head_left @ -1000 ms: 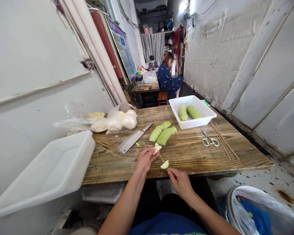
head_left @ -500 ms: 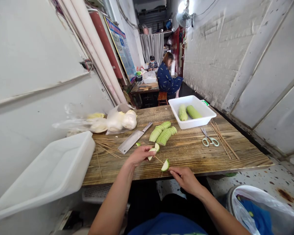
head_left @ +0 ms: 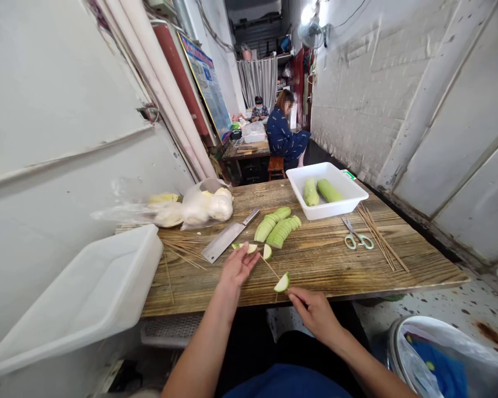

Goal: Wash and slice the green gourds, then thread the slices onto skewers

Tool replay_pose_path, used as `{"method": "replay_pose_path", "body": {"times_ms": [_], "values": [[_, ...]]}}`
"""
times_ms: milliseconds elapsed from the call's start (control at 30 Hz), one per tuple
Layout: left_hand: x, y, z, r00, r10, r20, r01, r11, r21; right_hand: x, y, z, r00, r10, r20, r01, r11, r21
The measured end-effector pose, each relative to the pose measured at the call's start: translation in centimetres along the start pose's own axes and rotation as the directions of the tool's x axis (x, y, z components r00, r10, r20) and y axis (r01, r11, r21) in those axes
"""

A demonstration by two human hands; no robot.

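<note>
My right hand (head_left: 313,309) pinches the lower end of a thin wooden skewer (head_left: 269,266). A half-round pale green squash slice (head_left: 282,282) is threaded on it near my fingers. My left hand (head_left: 237,266), turned partly palm up beyond the skewer's tip, holds another squash slice (head_left: 251,249) at its fingertips. One more half slice (head_left: 267,252) sits by the skewer's far end; whether it touches cannot be made out. Just behind lie two rows of sliced squash (head_left: 283,231). A cleaver (head_left: 224,241) rests on the wooden table (head_left: 323,271) to the left.
A white tub (head_left: 336,207) holds two whole squashes (head_left: 329,190). Scissors (head_left: 354,236) and loose skewers (head_left: 384,243) lie at right. More skewers (head_left: 182,250), bagged vegetables (head_left: 207,205) and an empty white bin (head_left: 87,293) are at left. A lined bucket (head_left: 398,342) stands lower right. Two people sit behind.
My left hand has turned palm upward and shifted slightly left, its slice moving up and away from the skewer. My right hand still holds the skewer with one slice on it.
</note>
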State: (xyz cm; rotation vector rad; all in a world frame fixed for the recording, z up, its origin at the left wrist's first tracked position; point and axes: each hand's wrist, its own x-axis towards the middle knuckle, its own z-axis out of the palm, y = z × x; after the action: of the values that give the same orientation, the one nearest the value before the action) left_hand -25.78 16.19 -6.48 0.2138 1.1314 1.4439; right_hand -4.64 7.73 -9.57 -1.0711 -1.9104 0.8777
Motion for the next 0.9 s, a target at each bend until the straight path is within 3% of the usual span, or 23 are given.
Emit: {"method": "replay_pose_path", "body": {"times_ms": [100,200,633,900], "values": [[-0.5,-2.2,0.8,0.997,-0.047,-0.067,0.045,0.998,-0.043,-0.2,0.2,1.4,1.000,0.010,-0.014,-0.011,0.999,-0.039],[-1.0,-3.0,1.1,0.997,-0.071,-0.040,0.066,0.993,-0.102,-0.3,0.5,1.8,1.000,0.023,-0.013,-0.024,0.997,-0.069],[-1.8,-2.6,1.2,0.997,-0.080,0.009,0.081,0.994,-0.069,-0.2,1.0,2.2,0.998,0.039,-0.050,-0.044,0.994,-0.099],[-1.9,-2.7,1.2,0.999,-0.027,0.042,0.030,0.997,-0.073,-0.3,1.1,2.1,0.998,0.043,-0.050,-0.047,0.996,-0.075]]}}
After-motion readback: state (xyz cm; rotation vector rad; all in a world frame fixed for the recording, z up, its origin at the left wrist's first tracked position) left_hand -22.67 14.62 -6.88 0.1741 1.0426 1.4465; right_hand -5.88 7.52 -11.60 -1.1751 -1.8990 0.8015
